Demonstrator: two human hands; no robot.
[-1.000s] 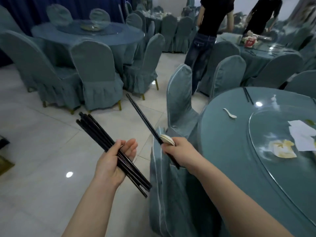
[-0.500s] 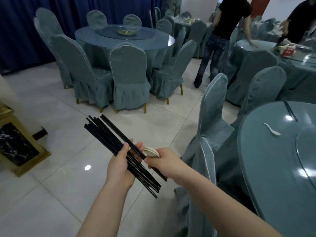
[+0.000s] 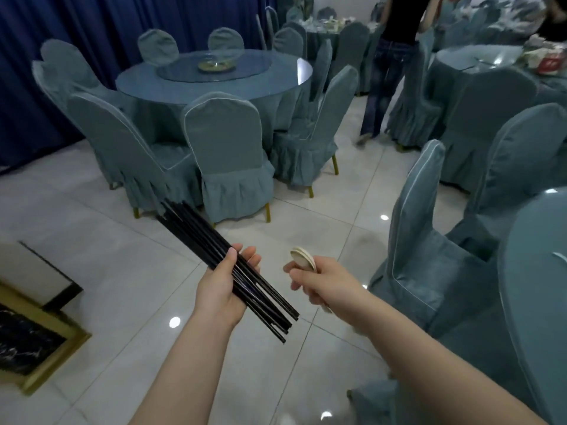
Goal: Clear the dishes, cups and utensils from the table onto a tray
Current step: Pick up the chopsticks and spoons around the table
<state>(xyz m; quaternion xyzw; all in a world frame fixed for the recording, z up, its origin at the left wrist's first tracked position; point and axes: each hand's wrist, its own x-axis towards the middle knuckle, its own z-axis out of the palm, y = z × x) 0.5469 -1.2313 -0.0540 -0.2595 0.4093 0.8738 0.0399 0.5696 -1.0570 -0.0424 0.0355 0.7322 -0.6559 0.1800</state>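
My left hand (image 3: pixel 221 286) grips a bundle of several black chopsticks (image 3: pixel 196 230) that slants from upper left to lower right over the tiled floor. To its right, my right hand (image 3: pixel 322 282) is curled round a few stacked cream spoons (image 3: pixel 302 258), whose bowls stick up above the fingers. The two hands are a short gap apart. The round teal table (image 3: pixel 534 271) I face away from shows only as an edge at the far right, with a pale spoon tip (image 3: pixel 560 257) on it.
Teal-covered chairs (image 3: pixel 420 240) stand close on my right. Another round table (image 3: pixel 214 78) ringed with chairs is ahead. A gold-framed stand (image 3: pixel 36 332) sits at the lower left. A person in jeans (image 3: pixel 383 75) stands at the back right.
The chopstick my right hand held has gone into the bundle in my left hand. My right hand has drawn away to the right with only the spoons. The view has turned left.
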